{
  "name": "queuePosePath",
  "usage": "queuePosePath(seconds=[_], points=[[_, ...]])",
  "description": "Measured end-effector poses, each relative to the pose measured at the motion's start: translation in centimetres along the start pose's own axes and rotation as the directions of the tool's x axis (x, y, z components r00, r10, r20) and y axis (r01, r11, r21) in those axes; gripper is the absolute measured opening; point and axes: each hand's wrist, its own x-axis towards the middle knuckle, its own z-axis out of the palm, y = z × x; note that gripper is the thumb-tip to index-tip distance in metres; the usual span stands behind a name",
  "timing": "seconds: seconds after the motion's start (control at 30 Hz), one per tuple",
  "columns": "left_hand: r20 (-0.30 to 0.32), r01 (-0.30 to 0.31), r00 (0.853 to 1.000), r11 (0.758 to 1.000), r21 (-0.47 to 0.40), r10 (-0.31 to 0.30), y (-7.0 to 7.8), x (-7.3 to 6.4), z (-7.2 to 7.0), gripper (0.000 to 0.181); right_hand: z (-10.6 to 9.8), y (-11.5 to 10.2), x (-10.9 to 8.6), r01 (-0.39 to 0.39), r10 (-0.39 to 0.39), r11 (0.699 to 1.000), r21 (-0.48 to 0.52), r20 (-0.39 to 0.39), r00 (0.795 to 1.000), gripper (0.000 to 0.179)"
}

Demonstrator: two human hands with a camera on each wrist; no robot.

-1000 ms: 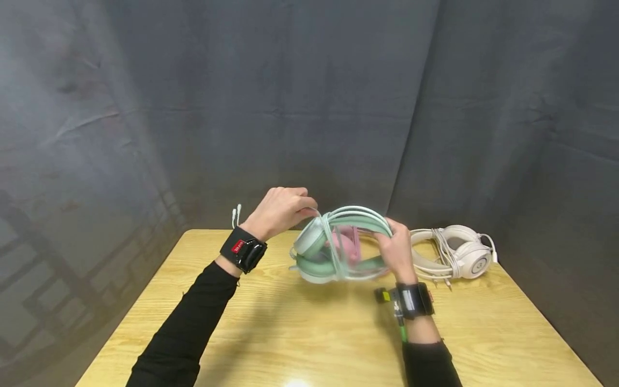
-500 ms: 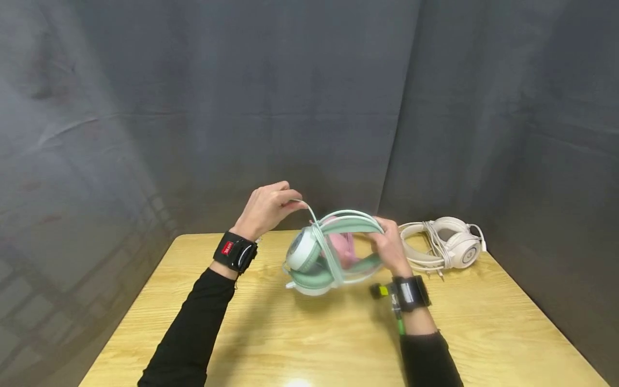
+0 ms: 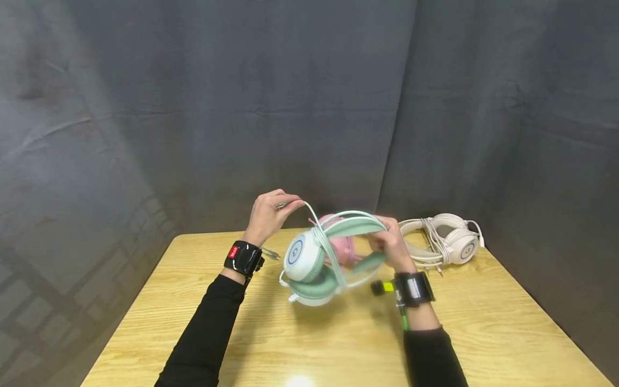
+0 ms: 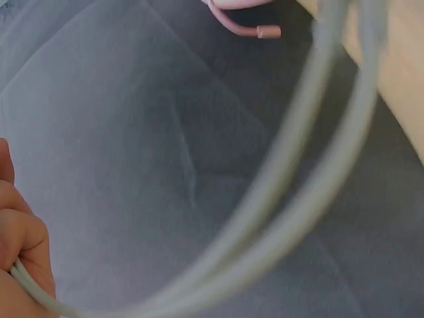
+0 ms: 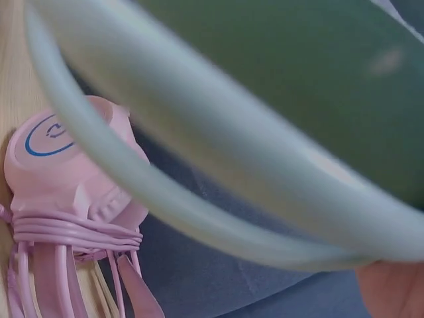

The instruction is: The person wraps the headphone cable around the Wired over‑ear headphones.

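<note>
Over the table, mint-and-white headphones (image 3: 301, 257) are held up in the head view, their cable wound round the middle in several turns. My right hand (image 3: 394, 244) grips the headband at its right end. My left hand (image 3: 271, 212) pinches a stretch of the pale green cable (image 3: 311, 212), which arches from the fingertips to the wound turns. In the left wrist view that hand (image 4: 23, 252) grips the cable (image 4: 278, 199), whose doubled part loops close to the camera. Close up in the right wrist view, the headband (image 5: 218, 132) hides most of the right hand (image 5: 397, 288).
Behind the held headphones lie pink headphones (image 3: 342, 246) with their own wound cable, partly covered in the head view. Off-white headphones (image 3: 466, 246), cable also wrapped, rest at the table's right back. Grey cloth (image 3: 271, 107) hangs behind the wooden table (image 3: 309, 344).
My left hand has drawn away to the left, and a longer stretch of cable shows between it and the headphones. The headphones have turned, with the near ear cup's round logo now facing the camera.
</note>
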Motion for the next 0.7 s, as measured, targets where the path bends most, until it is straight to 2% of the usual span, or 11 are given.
queuePosePath(seconds=[0.13, 0.2, 0.27, 0.33, 0.4, 0.47, 0.5, 0.57, 0.6, 0.67, 0.7], points=[[0.083, 0.069, 0.994, 0.997, -0.026, -0.067, 0.1, -0.3, 1.1, 0.018, -0.3, 0.3, -0.1, 0.02, -0.026, 0.996, 0.082, 0.061, 0.998, 0.013], [0.164, 0.129, 0.979, 0.99, -0.047, -0.12, 0.1, -0.5, 1.7, 0.018, -0.5, 0.3, -0.2, 0.02, -0.028, 0.994, 0.104, 0.077, 0.997, 0.014], [0.27, 0.203, 0.947, 0.976, -0.076, -0.176, 0.0, -0.7, 2.3, 0.018, -0.6, 0.3, -0.4, 0.007, -0.019, 0.992, 0.129, 0.098, 0.995, 0.015], [0.375, 0.287, 0.899, 0.951, -0.117, -0.225, -0.1, -1.0, 2.9, 0.018, -0.7, 0.2, -0.5, -0.012, -0.003, 0.99, 0.142, 0.11, 0.994, 0.015], [0.462, 0.371, 0.848, 0.913, -0.166, -0.261, -0.2, -1.4, 3.3, 0.017, -0.9, 0.2, -0.7, -0.032, 0.012, 0.985, 0.171, 0.116, 0.993, 0.018], [0.514, 0.441, 0.81, 0.871, -0.216, -0.283, -0.5, -1.8, 3.5, 0.016, -1.0, 0.1, -0.7, -0.047, 0.022, 0.978, 0.204, 0.119, 0.993, 0.021], [0.53, 0.47, 0.796, 0.849, -0.241, -0.29, -0.6, -2.0, 3.6, 0.016, -1.1, 0.1, -0.7, -0.047, 0.021, 0.976, 0.213, 0.121, 0.992, 0.023], [0.549, 0.512, 0.782, 0.806, -0.297, -0.295, -1.1, -2.5, 3.9, 0.017, -1.3, 0.1, -0.7, -0.047, 0.017, 0.971, 0.233, 0.13, 0.991, 0.025], [0.554, 0.524, 0.779, 0.79, -0.319, -0.293, -1.3, -2.7, 4.1, 0.018, -1.4, 0.1, -0.7, -0.047, 0.015, 0.971, 0.235, 0.134, 0.991, 0.025], [0.556, 0.537, 0.78, 0.762, -0.362, -0.285, -1.7, -3.1, 4.4, 0.02, -1.5, 0.2, -0.5, -0.037, 0.004, 0.973, 0.226, 0.144, 0.99, 0.027], [0.555, 0.535, 0.784, 0.756, -0.377, -0.278, -1.9, -3.3, 4.5, 0.021, -1.5, 0.2, -0.5, -0.037, 0.001, 0.969, 0.243, 0.148, 0.989, 0.028]])
